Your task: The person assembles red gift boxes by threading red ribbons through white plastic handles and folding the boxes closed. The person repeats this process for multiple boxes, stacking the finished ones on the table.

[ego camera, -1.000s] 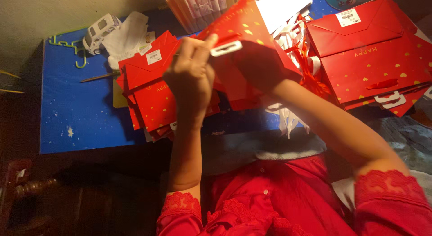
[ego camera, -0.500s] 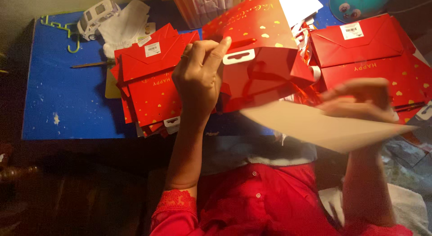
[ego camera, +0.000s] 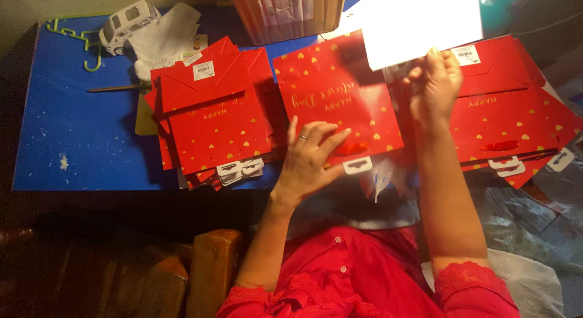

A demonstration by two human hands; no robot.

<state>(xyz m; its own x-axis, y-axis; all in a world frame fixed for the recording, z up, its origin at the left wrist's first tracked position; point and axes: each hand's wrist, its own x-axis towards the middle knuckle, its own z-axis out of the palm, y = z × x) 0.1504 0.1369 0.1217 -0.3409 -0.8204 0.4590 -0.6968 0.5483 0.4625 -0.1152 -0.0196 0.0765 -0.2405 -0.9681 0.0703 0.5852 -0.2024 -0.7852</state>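
My left hand (ego camera: 310, 157) rests flat, fingers spread, on the lower edge of a red gift bag with gold hearts (ego camera: 340, 102) lying in the middle of the blue table (ego camera: 73, 130). My right hand (ego camera: 434, 87) is raised and pinches the bottom edge of a white sheet of card (ego camera: 422, 23), held up above the bag. A stack of the same red bags (ego camera: 212, 121) lies to the left, another stack (ego camera: 510, 115) to the right.
A toy van (ego camera: 124, 20), crumpled white tissue (ego camera: 164, 39), a green hanger (ego camera: 82, 42) and a thin stick (ego camera: 118, 87) lie at the table's back left. A brown cardboard box (ego camera: 285, 11) stands at the back. A wooden chair arm (ego camera: 209, 269) is near my left elbow.
The red bag, held up a second ago, now lies flat on the table under my left hand. My right hand has drawn out the white sheet and raised it.
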